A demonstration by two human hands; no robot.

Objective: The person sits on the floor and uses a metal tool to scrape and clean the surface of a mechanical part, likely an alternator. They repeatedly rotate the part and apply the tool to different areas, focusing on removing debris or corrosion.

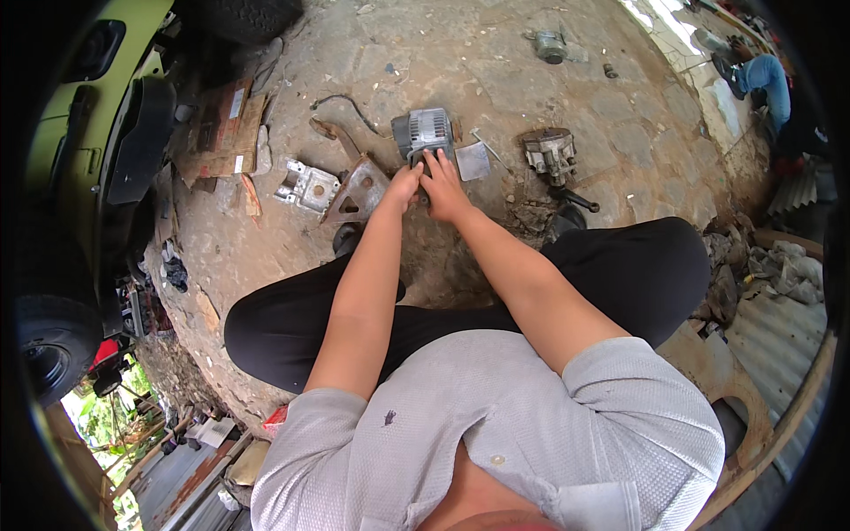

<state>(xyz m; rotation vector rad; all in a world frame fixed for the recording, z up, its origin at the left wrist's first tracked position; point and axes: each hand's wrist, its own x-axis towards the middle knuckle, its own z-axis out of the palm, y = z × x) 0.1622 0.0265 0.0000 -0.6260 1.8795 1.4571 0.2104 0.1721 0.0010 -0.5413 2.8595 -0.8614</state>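
Note:
My left hand (405, 184) and my right hand (443, 184) are side by side on a dark metal piece at the lower end of a grey finned alternator-like unit (428, 126). My right fingers reach up over it; my left fingers are curled at its side, partly hidden. Left of them lie a rusty triangular bracket (357, 193), a silver cast housing (309, 187) and a black hose (354, 107). To the right are a silver square plate (473, 162), a thin metal tool (492, 148) and a greasy gearbox-like assembly (549, 150) with a black arm.
A yellow-green vehicle (119, 44) with black tyres stands at the left beside cardboard (212, 150). A metal cylinder (550, 47) sits on the stone floor (620, 115). Another person's blue-trousered leg (766, 80) is at the upper right. Corrugated sheets (792, 345) and debris lie at the lower right.

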